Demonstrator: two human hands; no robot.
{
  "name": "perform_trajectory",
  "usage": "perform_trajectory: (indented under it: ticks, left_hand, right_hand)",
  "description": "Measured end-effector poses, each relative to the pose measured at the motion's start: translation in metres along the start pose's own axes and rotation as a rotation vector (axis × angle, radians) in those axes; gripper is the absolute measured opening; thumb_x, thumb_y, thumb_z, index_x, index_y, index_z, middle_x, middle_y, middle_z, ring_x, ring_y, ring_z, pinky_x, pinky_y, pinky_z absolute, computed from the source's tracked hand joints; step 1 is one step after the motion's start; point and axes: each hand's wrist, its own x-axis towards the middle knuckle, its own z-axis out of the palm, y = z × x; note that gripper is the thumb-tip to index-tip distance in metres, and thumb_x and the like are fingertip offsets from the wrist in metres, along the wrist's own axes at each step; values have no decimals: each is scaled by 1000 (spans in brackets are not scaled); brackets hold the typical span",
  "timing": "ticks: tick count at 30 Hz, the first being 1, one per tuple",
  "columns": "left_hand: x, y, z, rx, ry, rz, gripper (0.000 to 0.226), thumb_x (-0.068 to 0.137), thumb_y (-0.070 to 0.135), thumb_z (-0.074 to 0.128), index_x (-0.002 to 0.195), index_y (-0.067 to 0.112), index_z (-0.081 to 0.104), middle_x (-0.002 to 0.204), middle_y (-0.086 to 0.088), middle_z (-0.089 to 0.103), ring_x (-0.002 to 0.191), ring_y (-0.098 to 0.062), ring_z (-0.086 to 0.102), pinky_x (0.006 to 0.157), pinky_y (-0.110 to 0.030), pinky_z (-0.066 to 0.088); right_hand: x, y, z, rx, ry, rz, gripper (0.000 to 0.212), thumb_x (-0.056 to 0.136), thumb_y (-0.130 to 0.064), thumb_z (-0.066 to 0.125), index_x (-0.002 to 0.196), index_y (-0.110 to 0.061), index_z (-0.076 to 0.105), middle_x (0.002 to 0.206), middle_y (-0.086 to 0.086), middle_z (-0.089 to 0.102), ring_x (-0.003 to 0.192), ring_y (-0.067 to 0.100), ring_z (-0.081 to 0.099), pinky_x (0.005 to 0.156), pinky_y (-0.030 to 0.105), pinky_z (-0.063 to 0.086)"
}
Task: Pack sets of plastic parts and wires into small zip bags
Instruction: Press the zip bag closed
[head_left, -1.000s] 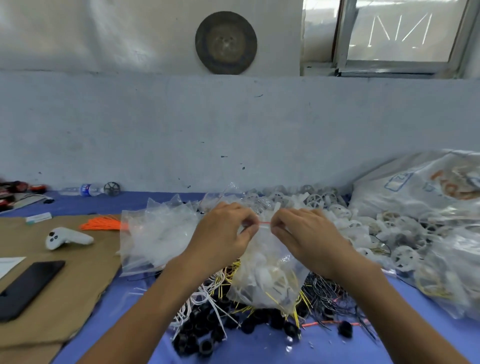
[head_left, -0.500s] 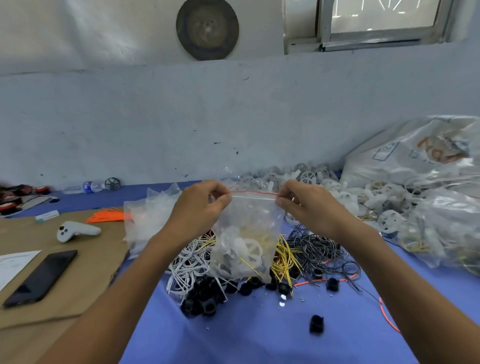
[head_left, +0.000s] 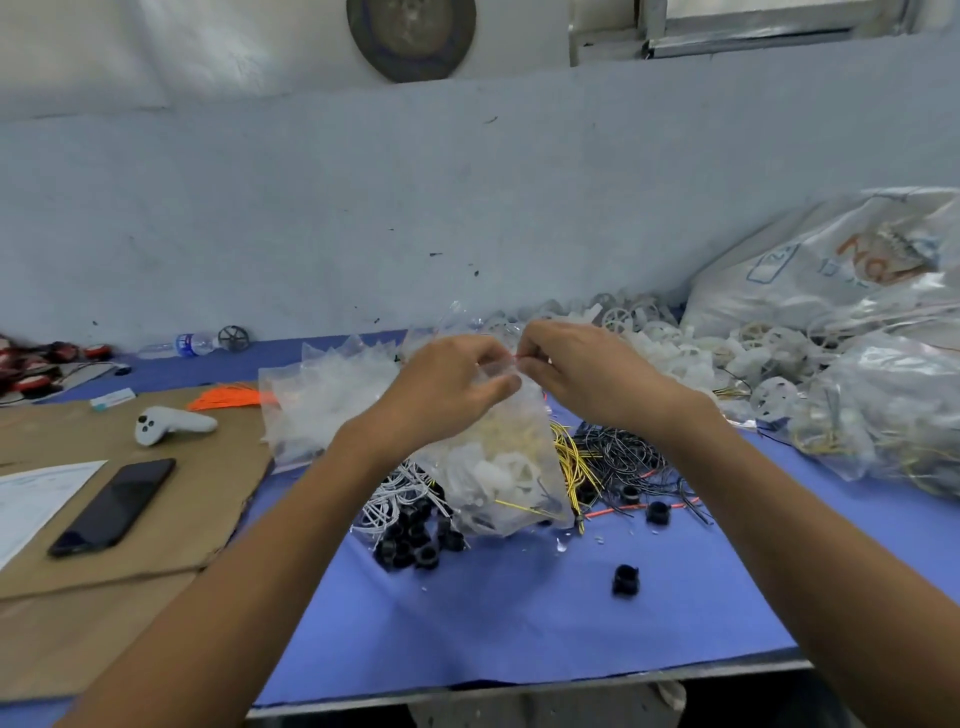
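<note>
Two bare hands close a small zip bag of white plastic parts and yellow wire above the blue-covered desk. The left hand and right hand meet at the bag's red-lined mouth, each grip pinching the strip. Black plastic clips lie beneath the bag, loose yellow wires just right of it. A wire end caught in the strip would likely leave the seal gapped; a slipped pinch could spill the set into those piles. Blue and orange print on the white sack far right of the bag cannot be read.
</note>
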Motion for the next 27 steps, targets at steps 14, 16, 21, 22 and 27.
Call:
perform_trajectory:
  ticks: [14, 16, 21, 22, 27]
  left_hand:
    - [0, 1, 0, 19, 99, 71, 7, 85, 27, 65, 80, 31, 62, 77, 15, 61, 75, -7, 57, 71, -26, 45]
    - [-3, -4, -1, 29, 92, 53, 11, 85, 28, 66, 80, 35, 59, 77, 16, 61, 77, -8, 57, 71, -26, 45]
    - [-11, -20, -6, 70, 66, 6, 8, 87, 31, 65, 81, 35, 61, 76, 19, 60, 77, -5, 57, 68, -25, 45]
    - [-13, -24, -6, 84, 56, -1, 6, 87, 31, 65, 82, 35, 62, 78, 18, 61, 77, -4, 57, 68, -25, 46]
    - [-23, -46, -4, 120, 1, -39, 7, 88, 34, 62, 83, 36, 58, 80, 17, 61, 77, 0, 56, 68, -27, 48]
  right_hand:
    - [-15, 8, -11, 109, 28, -28, 11, 99, -29, 50, 95, -20, 57, 84, -6, 60, 79, 18, 54, 75, 41, 48]
    - [-17, 11, -14, 123, 21, -18, 11, 99, -28, 51, 96, -20, 57, 83, -7, 59, 79, 19, 54, 77, 41, 48]
    - [-19, 23, -17, 158, 8, 16, 11, 99, -27, 52, 95, -19, 59, 81, -12, 59, 80, 17, 57, 78, 40, 48]
    - [-19, 26, -17, 156, 3, 24, 11, 99, -27, 52, 97, -19, 60, 84, -10, 61, 83, 18, 59, 79, 39, 48]
    - [-25, 33, -12, 202, -29, 66, 9, 100, -29, 51, 96, -23, 57, 92, -6, 64, 86, 15, 59, 81, 38, 49]
